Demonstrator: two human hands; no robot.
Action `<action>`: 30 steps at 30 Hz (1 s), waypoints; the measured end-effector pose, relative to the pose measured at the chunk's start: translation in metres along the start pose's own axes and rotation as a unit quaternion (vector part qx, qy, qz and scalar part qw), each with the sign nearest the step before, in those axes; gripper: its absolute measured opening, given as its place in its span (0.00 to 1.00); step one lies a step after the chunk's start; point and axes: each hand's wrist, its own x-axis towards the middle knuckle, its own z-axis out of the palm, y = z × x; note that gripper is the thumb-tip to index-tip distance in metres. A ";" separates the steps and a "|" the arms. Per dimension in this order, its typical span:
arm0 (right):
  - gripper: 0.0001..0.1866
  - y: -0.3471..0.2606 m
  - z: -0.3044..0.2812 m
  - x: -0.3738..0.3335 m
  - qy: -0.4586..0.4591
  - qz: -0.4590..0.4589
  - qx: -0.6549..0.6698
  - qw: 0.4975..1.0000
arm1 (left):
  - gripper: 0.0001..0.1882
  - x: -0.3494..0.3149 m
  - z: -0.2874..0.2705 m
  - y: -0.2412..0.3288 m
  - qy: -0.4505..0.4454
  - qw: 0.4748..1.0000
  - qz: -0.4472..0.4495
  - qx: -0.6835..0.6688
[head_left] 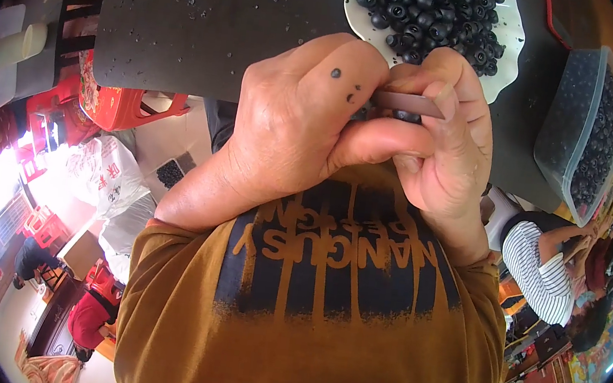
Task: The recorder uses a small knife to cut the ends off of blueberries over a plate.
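Dark tabletop (pixel 186 49): white wavy-rimmed plate (pixel 515 43), clear plastic tub (pixel 569 108) right, scattered black crumbs (pixel 203 12).

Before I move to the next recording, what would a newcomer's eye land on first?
First, the bare left hand and right hand, meeting around a thin strip at upper centre. Just beyond them, a white wavy-rimmed plate bears a heap of small black pieces. At far right is a clear tub of dark pieces.

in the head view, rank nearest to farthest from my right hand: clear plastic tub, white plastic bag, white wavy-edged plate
From your right hand:
1. White wavy-edged plate, just beyond it
2. Clear plastic tub, off to the right
3. White plastic bag, far left, past the table
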 end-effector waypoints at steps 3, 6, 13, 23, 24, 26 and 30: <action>0.11 -0.002 -0.002 0.000 -0.014 0.020 0.017 1.000 | 0.28 0.000 0.000 0.000 -0.003 1.000 0.006 0.003; 0.07 -0.004 -0.001 0.000 -0.022 0.045 0.121 0.991 | 0.27 0.001 0.000 0.000 -0.007 1.000 0.005 0.017; 0.08 -0.002 0.001 0.000 -0.018 0.041 0.095 0.995 | 0.27 0.001 0.001 0.000 0.003 0.999 0.016 0.033; 0.09 -0.004 0.001 -0.008 -0.036 0.057 0.068 0.995 | 0.27 -0.004 0.000 -0.001 0.001 0.997 0.044 0.055; 0.09 -0.004 0.001 -0.008 -0.038 0.058 0.069 0.995 | 0.27 -0.004 0.001 0.000 0.010 0.997 0.050 0.053; 0.09 -0.005 0.000 -0.009 -0.048 0.068 0.063 0.995 | 0.27 -0.005 0.002 0.000 0.019 0.997 0.054 0.053; 0.10 -0.001 0.000 -0.010 -0.019 0.044 0.012 0.999 | 0.22 -0.007 0.004 -0.001 0.030 0.995 0.057 0.078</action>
